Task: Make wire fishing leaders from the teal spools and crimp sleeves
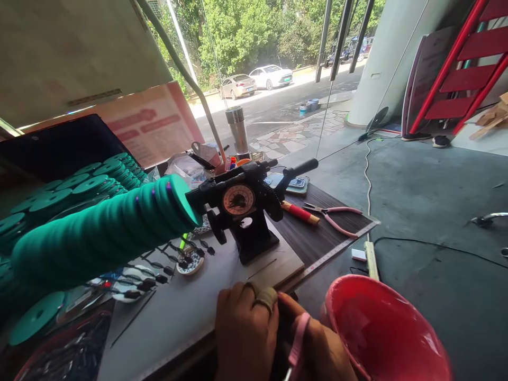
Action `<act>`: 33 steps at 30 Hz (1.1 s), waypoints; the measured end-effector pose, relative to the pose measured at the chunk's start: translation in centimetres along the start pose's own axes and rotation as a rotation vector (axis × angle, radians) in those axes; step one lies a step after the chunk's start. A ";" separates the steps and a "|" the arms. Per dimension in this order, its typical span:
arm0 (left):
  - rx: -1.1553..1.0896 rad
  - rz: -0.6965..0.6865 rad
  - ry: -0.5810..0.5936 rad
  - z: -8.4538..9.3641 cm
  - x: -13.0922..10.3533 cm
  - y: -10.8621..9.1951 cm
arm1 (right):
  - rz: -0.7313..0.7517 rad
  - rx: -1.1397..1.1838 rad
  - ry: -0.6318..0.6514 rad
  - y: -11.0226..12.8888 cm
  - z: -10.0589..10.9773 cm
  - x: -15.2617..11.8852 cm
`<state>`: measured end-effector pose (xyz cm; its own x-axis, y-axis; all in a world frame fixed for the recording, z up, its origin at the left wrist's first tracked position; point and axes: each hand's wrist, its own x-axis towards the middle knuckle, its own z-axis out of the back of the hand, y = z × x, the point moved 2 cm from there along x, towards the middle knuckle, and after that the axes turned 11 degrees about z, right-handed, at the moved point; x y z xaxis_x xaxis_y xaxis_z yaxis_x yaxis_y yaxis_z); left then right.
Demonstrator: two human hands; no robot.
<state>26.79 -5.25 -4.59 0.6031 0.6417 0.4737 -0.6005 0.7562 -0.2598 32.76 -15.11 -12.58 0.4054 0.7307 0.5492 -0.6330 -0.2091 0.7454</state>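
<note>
Interior open to a street. Background, center: sunlit green trees (250, 32), a tan car (238, 86) and a white car (273, 78) beside the gray road (270, 117), with irregular stone paving (299, 132) nearer. Right: a pale column (375, 74) and a red ladder (470, 78) above a smooth gray floor (428, 196), crossed by cables. Foreground: a dark wood-grain desk (294, 233). Upper left: a pale panel (67, 53). Daylight enters from the street; the interior is dimmer.

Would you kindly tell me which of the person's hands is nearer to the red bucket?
The right. The right hand is close beside the red bucket, near its rim; the left hand is farther off, beyond the right hand from the bucket.
</note>
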 end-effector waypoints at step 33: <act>0.018 -0.090 0.026 0.5 -0.1 0.8 | 0.400 -0.313 -0.140 -0.4 0.7 1.7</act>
<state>25.99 -4.76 -4.48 0.6684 0.5744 0.4726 -0.5523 0.8088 -0.2020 34.14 -14.21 -11.71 0.1623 0.5348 0.8293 -0.9143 -0.2346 0.3302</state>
